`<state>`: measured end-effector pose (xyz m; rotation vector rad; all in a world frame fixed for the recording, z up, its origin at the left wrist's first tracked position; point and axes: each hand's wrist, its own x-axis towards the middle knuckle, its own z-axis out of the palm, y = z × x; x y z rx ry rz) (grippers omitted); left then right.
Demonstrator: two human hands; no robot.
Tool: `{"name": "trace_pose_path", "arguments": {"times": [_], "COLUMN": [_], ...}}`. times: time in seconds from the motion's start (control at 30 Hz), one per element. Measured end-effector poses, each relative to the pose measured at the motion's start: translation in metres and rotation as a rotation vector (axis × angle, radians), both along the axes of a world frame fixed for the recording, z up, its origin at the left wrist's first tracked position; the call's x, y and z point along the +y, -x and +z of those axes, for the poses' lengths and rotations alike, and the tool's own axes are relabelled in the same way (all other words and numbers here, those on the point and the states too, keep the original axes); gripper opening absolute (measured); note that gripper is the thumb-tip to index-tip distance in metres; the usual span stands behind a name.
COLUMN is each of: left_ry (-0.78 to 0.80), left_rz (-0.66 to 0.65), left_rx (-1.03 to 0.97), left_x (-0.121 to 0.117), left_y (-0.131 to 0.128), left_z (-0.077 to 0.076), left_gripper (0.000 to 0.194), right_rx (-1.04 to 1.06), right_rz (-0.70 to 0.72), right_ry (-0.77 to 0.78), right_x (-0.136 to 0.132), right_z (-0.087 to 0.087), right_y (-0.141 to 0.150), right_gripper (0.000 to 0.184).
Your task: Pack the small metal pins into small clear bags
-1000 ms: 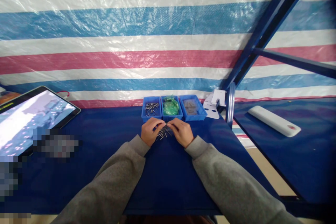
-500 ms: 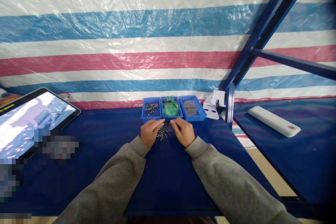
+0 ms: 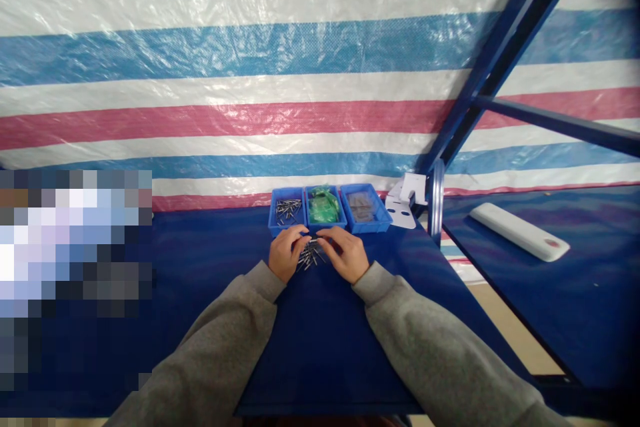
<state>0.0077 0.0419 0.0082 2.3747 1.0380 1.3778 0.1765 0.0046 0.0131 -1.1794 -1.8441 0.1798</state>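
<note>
Dozens of loose metal pins (image 3: 310,255) are easily scattered if bumped by the left hand (image 3: 286,253) or right hand (image 3: 347,253); the fingers (image 3: 303,234) are curled together, but any grip can't be told.

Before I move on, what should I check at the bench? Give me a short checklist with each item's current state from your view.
1. Both hands in view: ok. The left hand and right hand are above the blue tablecloth, with fingertips close together.
2. Anything pinched between the fingers: cannot tell, too small to see.
3. Loose metal pins off the cloth: not ok. They lie in a small pile between the hands.
4. Blue trays in place: ok. The left blue tray, middle blue tray and right blue tray stand side by side beyond the hands.
5. Tray contents: ok. Left holds pins, middle a green bag.
</note>
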Motion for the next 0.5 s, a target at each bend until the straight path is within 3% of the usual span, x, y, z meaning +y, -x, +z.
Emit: {"name": "trace_pose_path", "arguments": {"times": [0.27, 0.4, 0.5], "left_ry": [-0.091, -0.198, -0.276], "left_rz": [-0.033, 0.068, 0.184], "left_rx": [0.002, -0.05, -0.104], "left_x": [-0.006, -0.005, 0.01], "left_y": [-0.002, -0.001, 0.002], "left_z": [0.007, 0.024, 0.044], "left_gripper": [0.015, 0.011, 0.01], "right_rx": [-0.061, -0.08, -0.121], "right_rz": [-0.002, -0.079, -0.103], "right_ry": [0.022, 0.046, 0.082], "right_x": [0.004, 0.008, 0.01], "right_z": [-0.005, -0.008, -0.012], "right_y": [0.0, -0.003, -0.005], "right_gripper": [0.026, 0.03, 0.032]}}
